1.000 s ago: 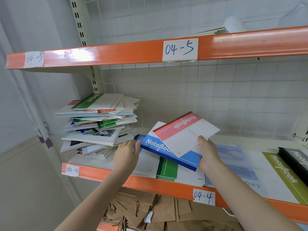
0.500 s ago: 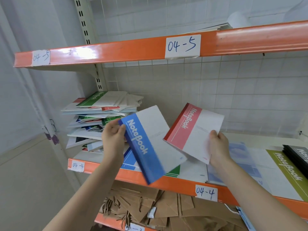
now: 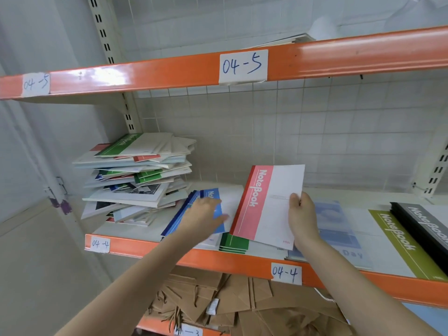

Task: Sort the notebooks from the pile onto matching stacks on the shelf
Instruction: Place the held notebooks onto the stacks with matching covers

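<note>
left hand (image 3: 204, 215): flat, fingers straight, on blue notebook (image 3: 213, 197) | right hand (image 3: 303, 214): pinching tilted red notebook (image 3: 269, 202) above shelf (image 3: 218, 259)

"04-5" on upper shelf labels (image 3: 243, 66); "04-4" on lower shelf labels (image 3: 285, 273); "NoteBook" on red notebook (image 3: 258, 187), olive notebook (image 3: 397, 232), black notebook (image 3: 429, 224); "Day" on pale blue notebook (image 3: 352, 253).

Both my forearms are bare all the way to the lower edge of the view, with no sleeve or cuff showing on either one. My left hand (image 3: 202, 215) carries no ring, glove or bracelet, and its wrist has no watch or band. My right hand (image 3: 303, 215) is just as plain, nails short and unpainted.
</note>
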A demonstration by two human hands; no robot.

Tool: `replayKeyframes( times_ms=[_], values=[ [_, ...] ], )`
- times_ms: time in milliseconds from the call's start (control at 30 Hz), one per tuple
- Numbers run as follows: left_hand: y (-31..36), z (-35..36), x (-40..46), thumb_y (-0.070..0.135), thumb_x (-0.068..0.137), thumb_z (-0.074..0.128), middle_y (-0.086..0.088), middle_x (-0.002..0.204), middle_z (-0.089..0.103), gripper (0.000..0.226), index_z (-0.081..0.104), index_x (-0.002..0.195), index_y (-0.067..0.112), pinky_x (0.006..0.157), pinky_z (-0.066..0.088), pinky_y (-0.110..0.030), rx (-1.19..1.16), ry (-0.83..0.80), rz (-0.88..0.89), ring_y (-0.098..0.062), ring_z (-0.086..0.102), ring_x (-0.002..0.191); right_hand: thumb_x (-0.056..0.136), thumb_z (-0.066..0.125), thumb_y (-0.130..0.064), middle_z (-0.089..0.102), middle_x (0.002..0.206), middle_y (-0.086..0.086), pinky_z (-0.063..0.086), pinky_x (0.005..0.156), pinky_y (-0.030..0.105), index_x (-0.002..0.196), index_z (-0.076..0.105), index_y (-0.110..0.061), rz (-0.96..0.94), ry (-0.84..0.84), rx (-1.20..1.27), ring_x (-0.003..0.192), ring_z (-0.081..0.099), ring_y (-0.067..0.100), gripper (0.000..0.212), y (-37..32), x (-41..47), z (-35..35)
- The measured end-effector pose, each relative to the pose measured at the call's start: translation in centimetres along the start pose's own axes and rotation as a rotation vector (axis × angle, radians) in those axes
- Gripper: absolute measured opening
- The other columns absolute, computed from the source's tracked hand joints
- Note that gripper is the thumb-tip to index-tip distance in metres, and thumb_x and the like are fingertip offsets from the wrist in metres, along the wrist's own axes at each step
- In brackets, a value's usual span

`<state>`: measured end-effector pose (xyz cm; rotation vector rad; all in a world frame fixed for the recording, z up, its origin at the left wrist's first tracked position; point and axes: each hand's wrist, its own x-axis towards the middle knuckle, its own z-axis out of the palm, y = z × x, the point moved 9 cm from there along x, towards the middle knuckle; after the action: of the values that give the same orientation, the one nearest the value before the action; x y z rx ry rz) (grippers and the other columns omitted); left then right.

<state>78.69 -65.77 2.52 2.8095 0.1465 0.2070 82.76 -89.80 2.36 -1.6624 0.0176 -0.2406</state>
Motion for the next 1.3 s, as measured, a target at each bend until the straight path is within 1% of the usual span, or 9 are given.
replayKeyframes(
  times_ms=[67,133,333,500,767,900,1000,1133,1300],
  values=[
    [0.1,3.0,-1.3,0.054,0.096,0.041,0.001,0.156,0.027,0.062,0.028,0.149,0.024,0.115,0.022,-0.044,0.168,-0.154,0.050,-0.020,0.021,0.144,0.104,0.029,-0.024,0.051,0.084,0.005,0.037,0.056,0.027,0.097,0.045,-0.005,-0.002,0.011,0.002,0.069,0.049,0.012,0.026,0.0,0.1,-0.6],
    [-0.4,3.6,-1.9,0.056,0.097,0.030,0.005,0.158,0.021,0.061,0.024,0.150,0.027,0.116,0.017,-0.043,0.258,-0.159,0.073,-0.017,0.015,0.146,0.104,0.029,-0.024,0.051,0.081,0.004,0.037,0.054,0.027,0.095,0.044,-0.006,0.009,0.029,0.021,0.068,0.049,0.012,0.025,0.1,0.3,-1.3],
    [-3.1,1.4,-2.7,0.051,0.097,0.040,0.009,0.149,0.038,0.045,0.046,0.138,0.033,0.113,0.020,-0.039,0.274,-0.011,0.083,-0.018,0.013,0.146,0.103,0.029,-0.022,0.053,0.083,0.001,0.038,0.055,0.026,0.096,0.044,-0.007,0.044,0.072,0.080,0.070,0.052,0.012,0.022,0.1,0.7,-3.0],
    [-7.8,0.5,-4.0,0.045,0.098,0.041,0.007,0.151,0.033,0.040,0.046,0.137,0.038,0.113,0.025,-0.044,0.172,-0.018,0.031,-0.020,0.014,0.145,0.103,0.030,-0.021,0.052,0.082,-0.002,0.036,0.054,0.025,0.099,0.045,-0.006,0.043,0.074,0.067,0.070,0.050,0.009,0.021,-0.1,0.6,-3.7],
    [-9.4,0.6,-5.7,0.031,0.093,0.058,-0.007,0.147,0.036,0.035,0.057,0.127,0.023,0.102,0.041,-0.041,-0.102,0.079,-0.001,-0.028,0.042,0.130,0.103,0.032,-0.021,0.057,0.094,0.006,0.039,0.055,0.025,0.102,0.050,-0.006,0.084,0.015,0.068,0.073,0.054,0.012,0.024,0.5,0.4,-3.1],
    [-8.9,0.4,-6.4,0.028,0.091,0.062,-0.008,0.144,0.041,0.034,0.061,0.124,0.018,0.098,0.042,-0.038,-0.110,0.181,-0.004,-0.029,0.043,0.128,0.103,0.032,-0.021,0.059,0.097,0.006,0.042,0.057,0.025,0.104,0.051,-0.006,0.107,0.011,0.097,0.076,0.055,0.014,0.024,0.7,0.1,-2.8],
    [-7.9,0.6,-6.6,0.038,0.089,0.061,-0.008,0.139,0.045,0.043,0.060,0.124,0.014,0.101,0.039,-0.039,-0.071,0.207,0.018,-0.027,0.040,0.130,0.103,0.032,-0.023,0.059,0.095,0.005,0.044,0.059,0.026,0.105,0.051,-0.007,0.119,-0.002,0.112,0.077,0.056,0.014,0.024,1.0,-0.1,-2.6],
    [-6.7,0.7,-6.8,0.074,0.087,0.028,-0.010,0.118,0.061,0.077,0.067,0.111,0.012,0.088,0.048,-0.047,0.141,0.224,0.091,-0.034,0.056,0.114,0.103,0.033,-0.024,0.058,0.092,0.003,0.043,0.060,0.026,0.102,0.050,-0.007,0.118,0.007,0.115,0.077,0.056,0.013,0.024,0.9,-0.5,-2.8],
    [-1.0,-0.9,-7.4,0.067,0.094,0.016,-0.012,0.109,0.064,0.075,0.065,0.102,0.010,0.079,0.052,-0.047,0.148,0.316,0.198,-0.035,0.062,0.102,0.102,0.035,-0.024,0.059,0.087,0.001,0.042,0.059,0.025,0.100,0.052,-0.006,0.088,0.018,0.098,0.075,0.056,0.013,0.025,0.3,-0.6,-4.4]
  ],
)
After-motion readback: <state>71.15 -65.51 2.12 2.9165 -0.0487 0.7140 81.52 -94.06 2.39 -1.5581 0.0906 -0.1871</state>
